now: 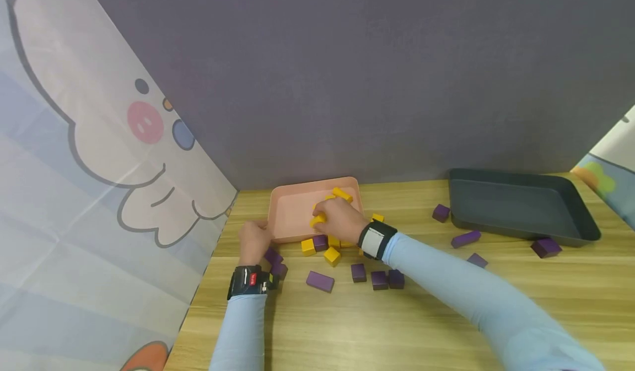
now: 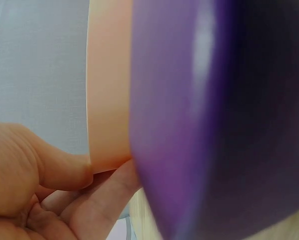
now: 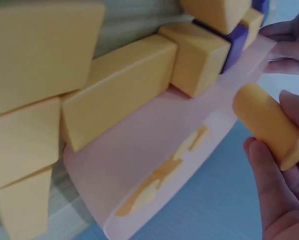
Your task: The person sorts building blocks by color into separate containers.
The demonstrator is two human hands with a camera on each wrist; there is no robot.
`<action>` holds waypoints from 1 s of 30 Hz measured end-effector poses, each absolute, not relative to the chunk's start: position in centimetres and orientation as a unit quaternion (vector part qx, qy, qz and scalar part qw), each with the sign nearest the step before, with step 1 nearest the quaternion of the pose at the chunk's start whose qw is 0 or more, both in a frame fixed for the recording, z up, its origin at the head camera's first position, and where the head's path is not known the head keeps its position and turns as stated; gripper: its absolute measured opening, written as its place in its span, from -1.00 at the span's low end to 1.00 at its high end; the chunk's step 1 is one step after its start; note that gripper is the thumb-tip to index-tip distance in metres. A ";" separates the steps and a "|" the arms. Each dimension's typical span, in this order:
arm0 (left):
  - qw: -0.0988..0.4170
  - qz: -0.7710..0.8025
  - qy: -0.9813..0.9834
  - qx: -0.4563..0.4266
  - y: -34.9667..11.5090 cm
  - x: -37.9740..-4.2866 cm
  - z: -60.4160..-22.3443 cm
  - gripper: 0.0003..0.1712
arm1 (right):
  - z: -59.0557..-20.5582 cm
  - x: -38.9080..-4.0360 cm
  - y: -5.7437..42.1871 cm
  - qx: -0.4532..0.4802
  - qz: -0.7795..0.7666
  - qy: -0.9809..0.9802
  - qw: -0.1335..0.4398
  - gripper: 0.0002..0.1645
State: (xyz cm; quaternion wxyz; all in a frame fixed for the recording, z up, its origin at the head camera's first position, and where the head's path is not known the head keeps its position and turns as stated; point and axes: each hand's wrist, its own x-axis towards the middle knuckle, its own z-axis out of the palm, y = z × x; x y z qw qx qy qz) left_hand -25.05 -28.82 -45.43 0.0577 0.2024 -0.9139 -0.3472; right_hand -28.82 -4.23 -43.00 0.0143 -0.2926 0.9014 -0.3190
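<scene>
Your left hand [image 1: 253,242] pinches the near left corner of the pink tray [image 1: 290,212], thumb and finger closed on its wall. Your right hand [image 1: 342,220] grips a yellow cylinder [image 3: 265,120] between thumb and fingers, the gap only as wide as the piece. In the head view that cylinder shows within the tray's outline, right of its middle (whether it touches anything below, you cannot tell from here). A yellow stick [image 1: 342,195] lies at the tray's far right, just beyond your right hand.

Along the tray's near side, yellow blocks [image 1: 308,247] sit in a row with a purple block [image 1: 320,242] among them, and one yellow cube [image 1: 332,256] lies nearer to you. Two purple pieces [image 1: 273,256] are just beside your left hand. Nearer still are a purple slab [image 1: 320,281] and, to its right, three purple cubes [image 1: 359,273].

Well to the right stands a dark tray [image 1: 511,205], with four more purple bits [image 1: 466,239] near it on the table [image 1: 317,332].
</scene>
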 end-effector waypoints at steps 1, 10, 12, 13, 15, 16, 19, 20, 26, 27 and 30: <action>0.059 -0.345 -0.915 0.201 -28.8 -25.0 -45.5 -0.57 | -43.2 -29.1 -4.5 -0.291 -0.316 0.903 0.015 -0.62; 0.061 -0.335 -0.917 0.206 -28.8 -25.2 -45.5 -0.60 | -44.4 -30.7 -6.4 -0.299 -0.305 0.903 0.036 -0.64; 0.057 -0.336 -0.917 0.208 -28.8 -25.3 -45.5 -0.59 | -44.6 -30.9 -6.7 -0.302 -0.302 0.903 0.036 -0.65; 0.055 -0.336 -0.917 0.208 -28.8 -25.3 -45.5 -0.59 | -44.7 -30.9 -6.8 -0.304 -0.300 0.904 0.035 -0.65; 0.055 -0.337 -0.917 0.208 -28.8 -25.3 -45.6 -0.59 | -44.9 -31.1 -7.2 -0.308 -0.295 0.904 0.034 -0.67; 0.055 -0.336 -0.917 0.206 -28.8 -25.4 -45.5 -0.58 | -45.0 -31.1 -7.3 -0.311 -0.289 0.905 0.031 -0.68; 0.056 -0.337 -0.917 0.205 -28.8 -25.4 -45.5 -0.58 | -45.0 -31.1 -7.7 -0.319 -0.274 0.907 0.024 -0.69; 0.056 -0.336 -0.917 0.205 -28.8 -25.4 -45.4 -0.58 | -45.1 -31.2 -7.8 -0.323 -0.267 0.908 0.021 -0.69; 0.059 -0.336 -0.917 0.206 -28.8 -25.4 -45.6 -0.59 | -45.3 -31.3 -8.4 -0.334 -0.253 0.908 0.017 -0.68; 0.061 -0.337 -0.917 0.205 -28.8 -25.4 -45.6 -0.59 | -45.3 -31.3 -8.4 -0.333 -0.254 0.908 0.019 -0.67; 0.066 -0.336 -0.917 0.203 -28.8 -25.4 -45.5 -0.58 | -45.6 -31.4 -8.3 -0.329 -0.265 0.906 0.025 -0.67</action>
